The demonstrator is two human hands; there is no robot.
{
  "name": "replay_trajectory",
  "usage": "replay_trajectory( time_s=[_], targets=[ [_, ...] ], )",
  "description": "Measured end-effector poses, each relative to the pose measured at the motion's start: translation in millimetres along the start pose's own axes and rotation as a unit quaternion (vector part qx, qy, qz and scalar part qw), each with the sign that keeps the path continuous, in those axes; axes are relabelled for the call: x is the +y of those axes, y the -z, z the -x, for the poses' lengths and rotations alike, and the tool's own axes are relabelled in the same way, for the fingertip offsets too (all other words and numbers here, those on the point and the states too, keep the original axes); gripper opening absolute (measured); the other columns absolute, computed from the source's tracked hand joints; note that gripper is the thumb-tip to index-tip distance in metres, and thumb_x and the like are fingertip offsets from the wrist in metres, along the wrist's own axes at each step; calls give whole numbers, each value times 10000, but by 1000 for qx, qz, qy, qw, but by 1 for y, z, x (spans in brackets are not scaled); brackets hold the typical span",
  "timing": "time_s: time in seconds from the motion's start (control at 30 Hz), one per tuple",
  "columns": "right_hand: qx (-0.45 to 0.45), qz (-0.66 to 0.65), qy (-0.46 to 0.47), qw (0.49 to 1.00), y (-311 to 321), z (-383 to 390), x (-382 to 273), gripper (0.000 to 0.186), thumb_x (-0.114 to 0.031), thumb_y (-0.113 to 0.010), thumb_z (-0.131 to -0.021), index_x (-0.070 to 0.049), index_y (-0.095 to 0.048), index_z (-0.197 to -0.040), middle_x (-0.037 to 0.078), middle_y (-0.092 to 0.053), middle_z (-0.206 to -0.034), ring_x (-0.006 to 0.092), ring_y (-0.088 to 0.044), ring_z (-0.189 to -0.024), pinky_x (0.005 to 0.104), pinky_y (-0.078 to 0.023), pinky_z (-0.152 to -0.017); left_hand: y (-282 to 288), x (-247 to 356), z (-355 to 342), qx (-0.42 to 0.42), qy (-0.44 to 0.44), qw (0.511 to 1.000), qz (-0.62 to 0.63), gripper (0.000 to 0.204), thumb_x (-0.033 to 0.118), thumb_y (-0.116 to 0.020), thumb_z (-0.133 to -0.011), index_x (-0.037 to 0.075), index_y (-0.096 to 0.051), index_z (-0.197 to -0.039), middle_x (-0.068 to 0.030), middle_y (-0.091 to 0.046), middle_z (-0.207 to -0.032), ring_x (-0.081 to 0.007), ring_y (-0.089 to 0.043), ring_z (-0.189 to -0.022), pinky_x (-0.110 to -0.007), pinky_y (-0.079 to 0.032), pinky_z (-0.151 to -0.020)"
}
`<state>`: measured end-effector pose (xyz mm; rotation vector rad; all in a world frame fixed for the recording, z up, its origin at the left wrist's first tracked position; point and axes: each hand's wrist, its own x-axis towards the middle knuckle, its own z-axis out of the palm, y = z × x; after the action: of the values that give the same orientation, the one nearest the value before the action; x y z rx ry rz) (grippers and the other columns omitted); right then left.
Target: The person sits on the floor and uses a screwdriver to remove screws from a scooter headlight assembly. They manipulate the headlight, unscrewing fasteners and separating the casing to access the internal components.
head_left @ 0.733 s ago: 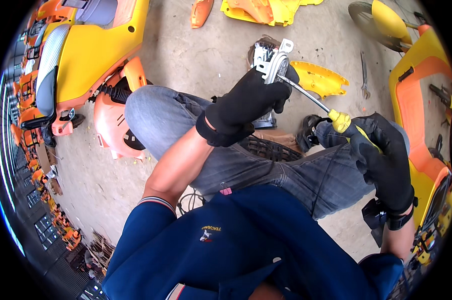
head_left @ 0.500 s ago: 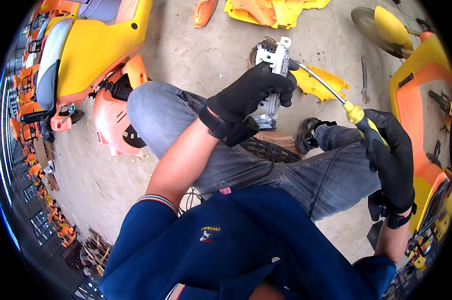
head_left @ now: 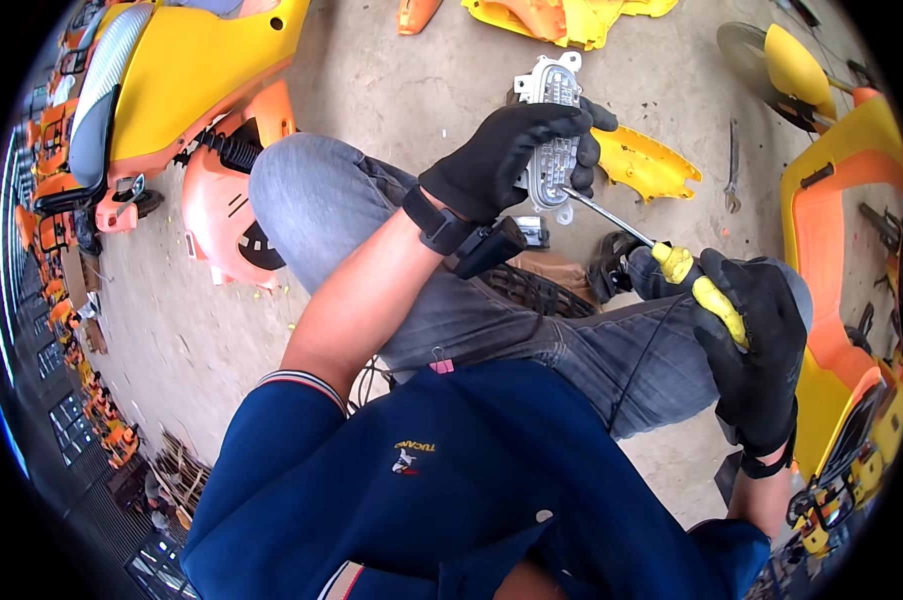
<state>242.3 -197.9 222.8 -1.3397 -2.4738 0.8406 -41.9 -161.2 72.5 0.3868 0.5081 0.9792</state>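
An oval lamp unit [head_left: 554,166] with a clear ribbed lens and white mounting tabs is gripped in my gloved left hand [head_left: 494,152], above my bent legs. My fingers wrap across its middle and around its far edge, so part of the lens is hidden. My gloved right hand [head_left: 764,345] is closed around the yellow handle of a screwdriver [head_left: 722,310]. The metal shaft points up and left, and its tip meets the lamp near the lower end of the lens; whether it touches or overlaps is unclear.
On the concrete floor lie a yellow curved panel [head_left: 644,162], a wrench [head_left: 734,165] and yellow-orange body panels [head_left: 572,18]. A yellow scooter body [head_left: 207,85] stands to the left with an orange-pink fender [head_left: 227,225]; another yellow-orange frame [head_left: 822,235] stands right.
The lamp has turned so its lens now faces up toward me. My right hand has come lower and slightly left, bringing the screwdriver's tip from the lamp's upper side to its lower end.
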Motion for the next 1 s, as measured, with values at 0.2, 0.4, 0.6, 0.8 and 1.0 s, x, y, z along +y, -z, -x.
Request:
replay_trajectory(
  time_s=[0.2,0.4,0.6,0.8,1.0],
  targets=[
    [8,17,31,999,-5,-4,1,466,-20,-736,-756,-36,-665,-1216,153,-645,-1016,323,-593,-943,383,-466,-866,-4,-2,1,25,18,999,17,301,163,-524,-989,-60,-594,-1178,-73,-609,-796,-161,-628,-712,-301,-541,-672],
    [8,23,46,999,-7,-6,0,462,-18,-743,-753,-32,-667,-1209,149,-639,-991,314,-598,-905,376,-469,-818,0,-5,3,29,6,999,-12,304,151,-511,-995,-79,-593,-1177,-71,-609,-809,-147,-623,-720,-288,-547,-684],
    [5,61,64,996,-6,-8,0,454,-43,-756,-760,-35,-670,-1206,146,-640,-1001,315,-598,-908,375,-470,-811,6,-8,2,14,-2,1000,-18,311,140,-518,-986,-93,-587,-1181,-77,-613,-822,-146,-622,-738,-279,-549,-685],
    [8,68,67,995,-5,-9,-3,454,-48,-764,-752,-37,-674,-1197,144,-640,-1007,318,-594,-921,387,-471,-811,0,-2,7,-10,3,999,-52,330,160,-507,-1020,-61,-520,-1265,-60,-559,-887,-134,-562,-770,-271,-505,-707],
    [12,68,68,995,-5,-8,-2,457,-16,-763,-736,-45,-682,-1185,141,-636,-995,317,-591,-913,380,-472,-807,4,-3,7,-30,5,999,-43,318,158,-498,-1028,-63,-512,-1256,-64,-554,-931,-134,-552,-796,-272,-499,-725]
  ],
)
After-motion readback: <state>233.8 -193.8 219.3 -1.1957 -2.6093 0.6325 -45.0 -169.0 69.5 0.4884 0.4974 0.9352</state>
